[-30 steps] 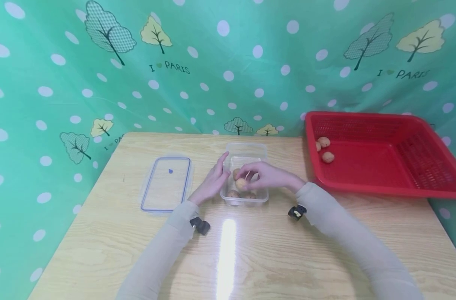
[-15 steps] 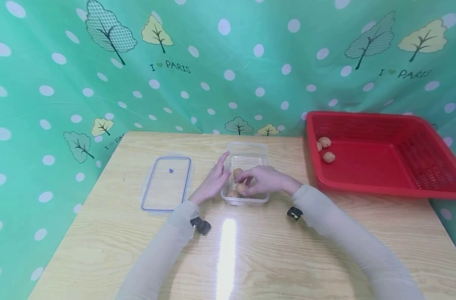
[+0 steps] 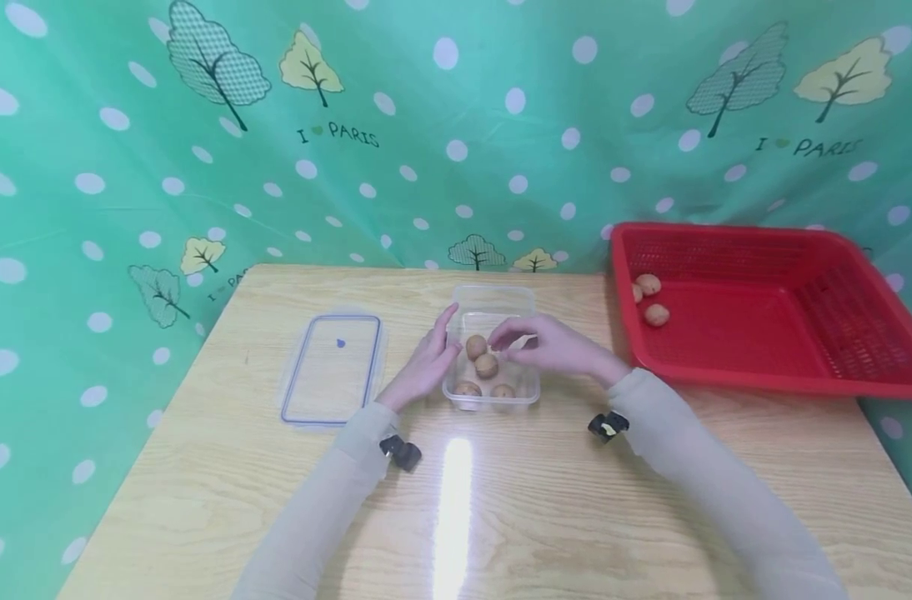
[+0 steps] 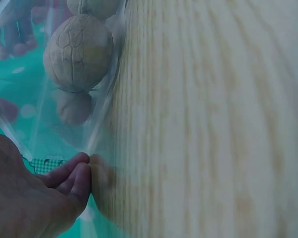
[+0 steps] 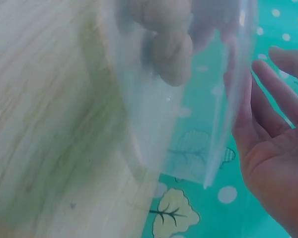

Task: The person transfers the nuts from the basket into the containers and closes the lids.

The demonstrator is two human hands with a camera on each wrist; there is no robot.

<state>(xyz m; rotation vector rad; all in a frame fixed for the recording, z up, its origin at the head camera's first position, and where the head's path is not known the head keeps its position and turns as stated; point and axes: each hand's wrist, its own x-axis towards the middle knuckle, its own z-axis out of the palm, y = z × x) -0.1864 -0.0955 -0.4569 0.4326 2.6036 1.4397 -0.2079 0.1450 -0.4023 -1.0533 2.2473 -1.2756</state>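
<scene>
The clear plastic box (image 3: pixel 493 346) sits lidless in the middle of the tabletop (image 3: pixel 501 517), with four walnuts (image 3: pixel 486 365) inside it: two toward the near end and two nearer the centre. The left hand (image 3: pixel 426 362) rests flat against the box's left wall, fingers straight and pointing away from the person, holding nothing. From the left wrist view the fingers (image 4: pixel 72 176) lie against the clear wall where it meets the wood, and one walnut (image 4: pixel 78 52) shows large through the plastic.

The right hand (image 3: pixel 546 346) hovers over the right side of the box, above the rim, fingers loosely spread and relaxed, with nothing between them. In the right wrist view the palm (image 5: pixel 275 158) faces the box's clear wall (image 5: pixel 188 114) with a gap between them, and blurred walnuts show through the plastic.

The box's lid (image 3: pixel 334 367), clear with a blue edge, lies flat on the tabletop just left of the left hand. A red basket (image 3: pixel 764 367) stands at the right, partly over the tabletop's edge, with three more walnuts (image 3: pixel 656 314) gathered in its far left corner. Both arms wear pale sleeves, with a small black camera strapped at each wrist. A green cloth (image 3: pixel 456 125) with white dots and printed trees hangs behind everything.
</scene>
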